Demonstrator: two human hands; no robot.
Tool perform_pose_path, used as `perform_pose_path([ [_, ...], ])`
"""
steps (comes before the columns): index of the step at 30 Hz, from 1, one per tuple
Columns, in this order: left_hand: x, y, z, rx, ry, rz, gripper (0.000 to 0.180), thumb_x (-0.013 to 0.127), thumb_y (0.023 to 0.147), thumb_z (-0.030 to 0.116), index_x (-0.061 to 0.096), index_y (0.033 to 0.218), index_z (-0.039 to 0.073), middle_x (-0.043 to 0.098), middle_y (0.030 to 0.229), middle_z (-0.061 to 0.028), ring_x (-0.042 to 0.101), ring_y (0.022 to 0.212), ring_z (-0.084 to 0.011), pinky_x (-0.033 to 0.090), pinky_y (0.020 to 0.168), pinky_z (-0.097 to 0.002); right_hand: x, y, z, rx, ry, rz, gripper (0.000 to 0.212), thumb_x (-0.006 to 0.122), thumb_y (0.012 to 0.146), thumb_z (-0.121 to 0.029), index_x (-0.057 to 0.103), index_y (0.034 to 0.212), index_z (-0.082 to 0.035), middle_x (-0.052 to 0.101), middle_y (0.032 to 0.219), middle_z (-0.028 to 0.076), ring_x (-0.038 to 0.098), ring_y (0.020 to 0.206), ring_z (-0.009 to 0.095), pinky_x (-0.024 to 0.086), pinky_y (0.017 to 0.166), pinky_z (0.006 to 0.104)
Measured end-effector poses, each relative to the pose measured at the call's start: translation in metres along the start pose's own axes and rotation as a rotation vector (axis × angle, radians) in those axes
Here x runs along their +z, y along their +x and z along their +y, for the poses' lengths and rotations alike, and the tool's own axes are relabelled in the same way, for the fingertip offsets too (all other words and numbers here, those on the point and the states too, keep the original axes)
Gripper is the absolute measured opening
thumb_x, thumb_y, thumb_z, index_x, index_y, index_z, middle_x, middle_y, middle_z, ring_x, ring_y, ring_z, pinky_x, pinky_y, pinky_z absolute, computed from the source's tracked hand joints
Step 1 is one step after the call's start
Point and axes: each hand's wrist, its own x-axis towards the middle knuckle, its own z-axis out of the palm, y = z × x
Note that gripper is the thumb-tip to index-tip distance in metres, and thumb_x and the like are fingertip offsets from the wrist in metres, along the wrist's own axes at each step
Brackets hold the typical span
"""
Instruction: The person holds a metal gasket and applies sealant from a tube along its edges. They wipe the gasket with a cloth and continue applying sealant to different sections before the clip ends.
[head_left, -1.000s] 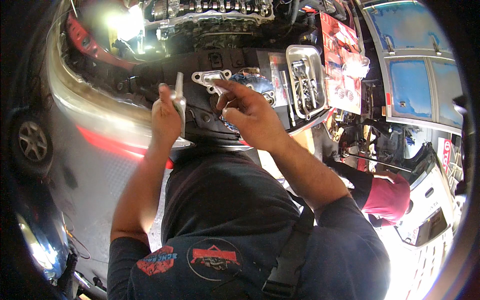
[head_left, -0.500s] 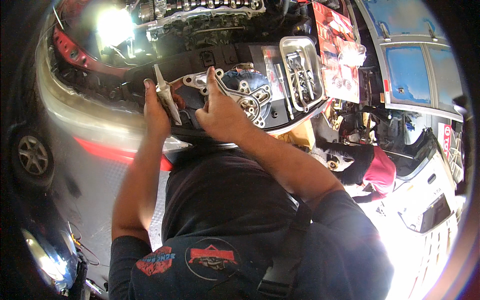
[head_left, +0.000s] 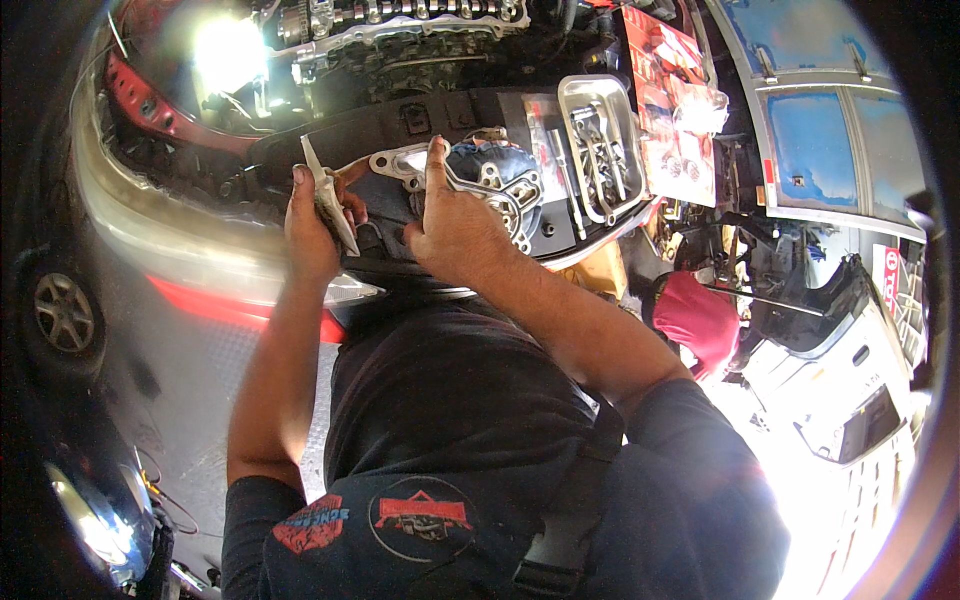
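Observation:
My left hand (head_left: 312, 240) grips a pale, squeezed sealant tube (head_left: 333, 212), its pointed nozzle tilted up and away from me. To its right, a bare metal pump cover (head_left: 520, 187) with several bolt ears lies on a blue cloth (head_left: 490, 158). My right hand (head_left: 462, 232) reaches over the cover, index finger stretched out with its tip at the upper rim. The other fingers are curled and mostly hidden; nothing shows in this hand. Part of the cover is covered by it.
An engine (head_left: 400, 30) with exposed camshafts lies beyond, beside a bright lamp (head_left: 230, 55). A metal tray (head_left: 603, 150) of bolts and a red printed sheet (head_left: 670, 110) with small parts are at the right. A person in a red top (head_left: 697, 322) bends down further right.
My right fingertip has shifted slightly to the right along the cover's rim. The tube in my left hand has moved slightly left. The person in red has moved left.

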Motion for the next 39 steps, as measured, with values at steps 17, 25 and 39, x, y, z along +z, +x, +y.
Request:
perform_pose_path([
  [17,0.003,-0.001,0.005,-0.024,-0.049,-0.019,0.057,0.032,0.1,0.06,0.052,0.084,0.009,0.07,0.102,-0.0203,0.058,0.056,-0.0149,0.042,0.049,-0.0238,-0.001,-0.002,-0.011,-0.187,0.11,0.057,0.089,0.057,0.084,-0.02,0.006,0.149,0.013,0.066,0.087,0.03,0.067,0.087,0.043,0.052,0.086,0.048],
  [25,0.002,-0.015,0.012,0.029,0.428,0.222,0.079,0.017,0.102,0.06,0.067,0.088,0.001,0.071,0.085,-0.0175,0.058,0.059,-0.0159,0.045,0.057,-0.028,-0.022,-0.018,0.023,-0.337,0.467,0.02,0.049,0.056,0.087,-0.009,0.056,0.136,-0.009,0.063,0.082,0.009,0.061,0.075,0.02,0.05,0.072,0.0313],
  [39,0.038,-0.07,0.017,0.325,0.813,0.043,0.073,0.026,0.106,0.049,0.06,0.074,-0.007,0.056,0.059,-0.0134,0.054,0.057,-0.0233,0.042,0.056,-0.0402,-0.041,-0.041,0.042,-0.356,1.064,-0.295,0.049,0.059,0.088,-0.006,0.054,0.137,-0.008,0.054,0.087,-0.002,0.048,0.069,0.005,0.042,0.062,0.0209],
])
